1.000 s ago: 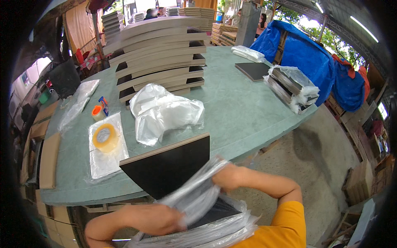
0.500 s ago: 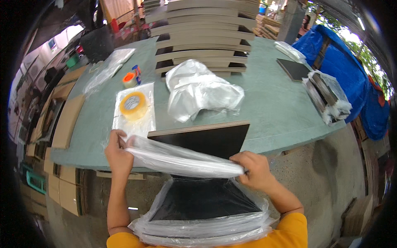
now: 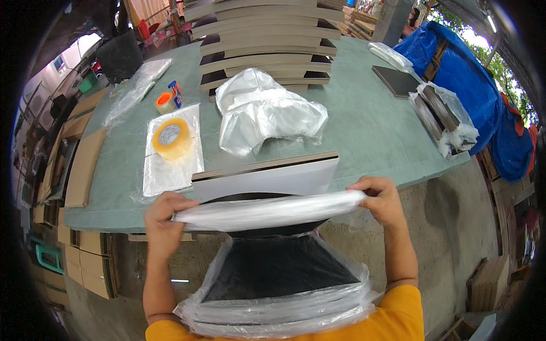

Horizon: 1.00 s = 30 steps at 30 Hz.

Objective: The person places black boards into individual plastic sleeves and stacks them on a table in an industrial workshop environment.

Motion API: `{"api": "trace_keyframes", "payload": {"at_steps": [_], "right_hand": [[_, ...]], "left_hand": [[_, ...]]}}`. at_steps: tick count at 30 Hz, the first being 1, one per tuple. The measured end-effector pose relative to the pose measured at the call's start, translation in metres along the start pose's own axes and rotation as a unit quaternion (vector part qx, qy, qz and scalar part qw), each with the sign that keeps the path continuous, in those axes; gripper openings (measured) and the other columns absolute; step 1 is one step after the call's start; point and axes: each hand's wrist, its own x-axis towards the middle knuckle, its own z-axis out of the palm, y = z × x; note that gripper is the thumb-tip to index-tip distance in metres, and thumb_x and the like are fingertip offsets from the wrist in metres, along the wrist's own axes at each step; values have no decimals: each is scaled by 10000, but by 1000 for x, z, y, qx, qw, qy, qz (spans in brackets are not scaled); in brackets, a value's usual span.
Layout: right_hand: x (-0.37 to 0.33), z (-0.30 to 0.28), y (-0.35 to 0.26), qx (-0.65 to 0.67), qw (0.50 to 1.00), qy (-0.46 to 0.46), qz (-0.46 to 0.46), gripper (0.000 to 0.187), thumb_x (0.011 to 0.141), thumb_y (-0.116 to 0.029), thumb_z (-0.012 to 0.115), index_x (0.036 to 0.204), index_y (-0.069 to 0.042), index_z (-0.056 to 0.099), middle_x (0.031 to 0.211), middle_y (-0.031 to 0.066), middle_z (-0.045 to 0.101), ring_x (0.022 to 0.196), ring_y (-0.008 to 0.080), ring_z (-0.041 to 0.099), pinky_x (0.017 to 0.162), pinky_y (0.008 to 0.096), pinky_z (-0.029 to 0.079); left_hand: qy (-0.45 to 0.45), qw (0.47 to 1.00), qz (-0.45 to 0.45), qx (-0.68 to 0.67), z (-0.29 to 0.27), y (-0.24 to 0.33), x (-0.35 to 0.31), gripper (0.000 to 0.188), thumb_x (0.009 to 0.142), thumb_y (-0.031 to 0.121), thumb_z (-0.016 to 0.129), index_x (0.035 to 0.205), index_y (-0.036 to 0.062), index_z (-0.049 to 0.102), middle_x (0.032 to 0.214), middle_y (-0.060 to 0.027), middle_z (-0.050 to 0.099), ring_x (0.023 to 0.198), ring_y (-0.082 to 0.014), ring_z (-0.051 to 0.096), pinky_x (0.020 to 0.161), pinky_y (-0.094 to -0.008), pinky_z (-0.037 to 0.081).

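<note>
Probably light, limp and slippery, the plastic film (image 3: 270, 212) suits holding by its ends: left hand (image 3: 164, 220) at nine o'clock, right hand (image 3: 384, 202) at three, fingers clamped on it

Matls. & surf. finish: glossy plastics w/ matt surfs.
Plastic sleeve (image 3: 273, 211): thin, glossy, wrinkled; black panel (image 3: 278, 267): smooth, dull; tape roll (image 3: 175, 150): translucent, glossy plastic; table (image 3: 369, 125): matt; tarp (image 3: 490, 108): creased plastic, slt. sheen; floor (image 3: 421, 244): matt, concrete-like.
</note>
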Motion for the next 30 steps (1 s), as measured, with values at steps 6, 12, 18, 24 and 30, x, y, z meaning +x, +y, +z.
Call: {"api": "trace_keyframes", "payload": {"at_steps": [6,12,18,24,30], "right_hand": [[0,1,139,319,904,-160,235,298,689,-31,597,978,-7,530,809,69,592,746,173,577,660,292,467],[-51,48,333,-59,934,-67,346,233,699,-208,615,867,-48,592,758,73,599,693,201,565,618,323,453],[-14,-6,136,-16,967,-112,227,292,787,-280,520,862,-9,599,889,137,616,817,282,587,729,392,443],[-16,66,43,98,761,-637,-75,470,899,-316,372,1273,-32,344,1306,189,323,1241,258,269,1017,364,190],[-13,100,168,-14,818,-556,146,506,903,-391,327,1307,-89,293,1380,118,203,1279,239,158,1036,327,129]], "left_hand": [[-196,770,-327,-511,40,-101,-46,379,644,119,667,980,-13,551,806,-94,600,659,-169,577,653,-277,471],[-263,751,-444,-412,104,-196,-120,292,700,142,625,936,-22,572,848,-98,614,745,-172,578,709,-286,460],[-259,919,-276,-112,15,-55,-48,201,780,160,562,872,-11,608,841,-105,618,799,-177,573,748,-316,445],[-573,745,24,-341,56,11,-32,370,852,234,485,1162,34,467,1254,-169,384,1168,-256,362,973,-335,265],[-514,829,-221,-6,127,-106,-76,457,871,363,411,1227,77,406,1221,-181,414,1151,-287,381,970,-330,282]]}}
